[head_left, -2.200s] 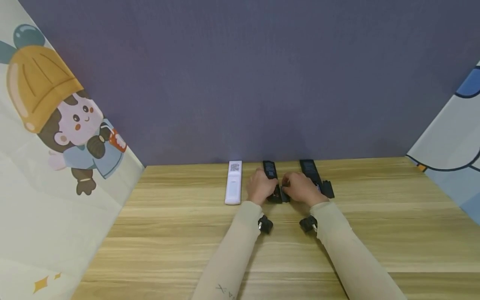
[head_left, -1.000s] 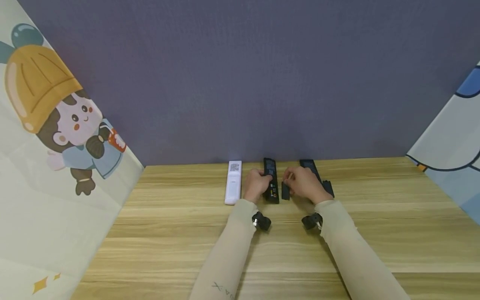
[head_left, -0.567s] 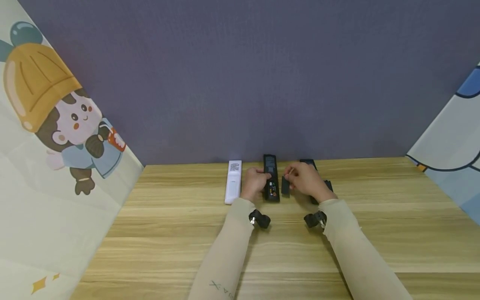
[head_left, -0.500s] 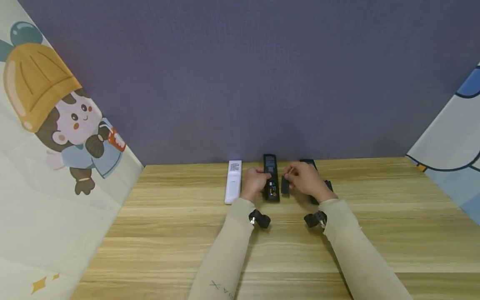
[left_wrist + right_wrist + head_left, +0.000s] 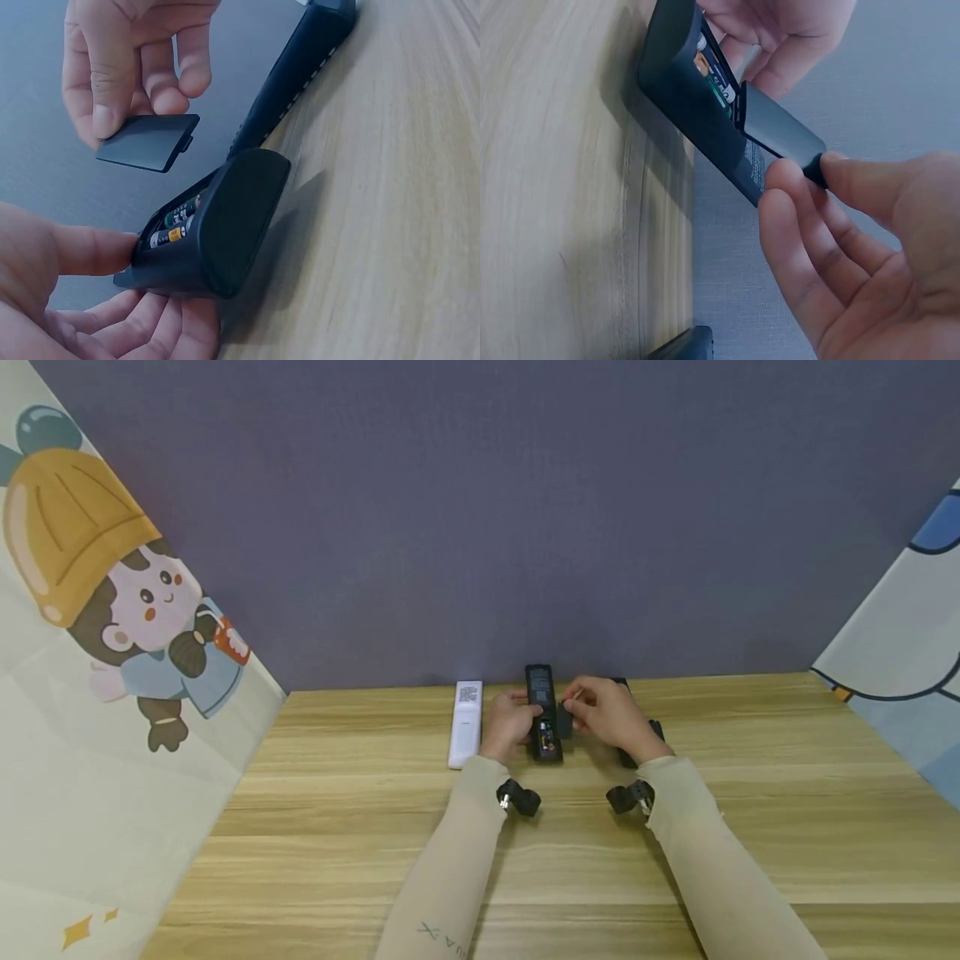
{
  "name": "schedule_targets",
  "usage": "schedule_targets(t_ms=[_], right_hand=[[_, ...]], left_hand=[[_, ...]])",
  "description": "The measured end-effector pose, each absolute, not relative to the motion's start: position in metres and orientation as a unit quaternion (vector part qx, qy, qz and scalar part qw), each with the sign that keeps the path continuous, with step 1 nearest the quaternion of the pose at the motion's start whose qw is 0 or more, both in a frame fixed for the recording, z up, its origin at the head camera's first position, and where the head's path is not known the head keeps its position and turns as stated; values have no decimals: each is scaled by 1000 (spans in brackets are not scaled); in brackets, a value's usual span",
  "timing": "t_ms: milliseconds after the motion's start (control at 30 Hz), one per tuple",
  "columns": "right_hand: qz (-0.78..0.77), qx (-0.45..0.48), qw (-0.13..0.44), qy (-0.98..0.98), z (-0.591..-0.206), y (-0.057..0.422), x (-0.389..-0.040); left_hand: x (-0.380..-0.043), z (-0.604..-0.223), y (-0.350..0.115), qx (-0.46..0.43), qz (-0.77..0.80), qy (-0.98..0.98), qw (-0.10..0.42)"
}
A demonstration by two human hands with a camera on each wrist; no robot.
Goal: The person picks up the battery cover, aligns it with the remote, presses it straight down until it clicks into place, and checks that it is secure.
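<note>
My left hand [image 5: 510, 725] grips the middle black remote control [image 5: 542, 687] by its sides, thumb on its back face. That back faces up, tilted, with the battery compartment uncovered. Two batteries [image 5: 174, 227], one with an orange band, lie inside it in the left wrist view. Between thumb and fingertips, my right hand [image 5: 609, 714] pinches the black battery cover [image 5: 150, 142] by one end. The cover hangs close beside the compartment, its small tab [image 5: 186, 144] showing. In the left wrist view, a shadow falls on the table beside the remote.
A white remote [image 5: 466, 731] lies face down left of my left hand. Another black remote [image 5: 627, 758] lies partly hidden under my right hand, with a second dark cover [image 5: 657, 728] beside it. A grey-blue panel [image 5: 480, 527] rises behind the wooden table [image 5: 360, 827].
My left hand has shifted its grip up the remote and tilted it. My right hand has raised the battery cover off the table and brought it left to the remote.
</note>
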State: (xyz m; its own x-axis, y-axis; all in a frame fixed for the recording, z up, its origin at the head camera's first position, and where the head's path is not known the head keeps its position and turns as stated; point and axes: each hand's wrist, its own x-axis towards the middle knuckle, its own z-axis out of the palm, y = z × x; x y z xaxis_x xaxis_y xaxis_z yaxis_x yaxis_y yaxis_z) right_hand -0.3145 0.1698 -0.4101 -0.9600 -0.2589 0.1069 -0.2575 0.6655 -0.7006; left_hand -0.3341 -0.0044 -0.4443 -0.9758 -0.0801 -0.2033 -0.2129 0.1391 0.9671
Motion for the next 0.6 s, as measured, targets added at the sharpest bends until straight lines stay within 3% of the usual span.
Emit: schedule_targets(t_ms=[600], right_hand=[[-395, -147, 16, 907, -411, 167, -314]], left_hand=[[-332, -438, -5, -78, 656, 749, 57]])
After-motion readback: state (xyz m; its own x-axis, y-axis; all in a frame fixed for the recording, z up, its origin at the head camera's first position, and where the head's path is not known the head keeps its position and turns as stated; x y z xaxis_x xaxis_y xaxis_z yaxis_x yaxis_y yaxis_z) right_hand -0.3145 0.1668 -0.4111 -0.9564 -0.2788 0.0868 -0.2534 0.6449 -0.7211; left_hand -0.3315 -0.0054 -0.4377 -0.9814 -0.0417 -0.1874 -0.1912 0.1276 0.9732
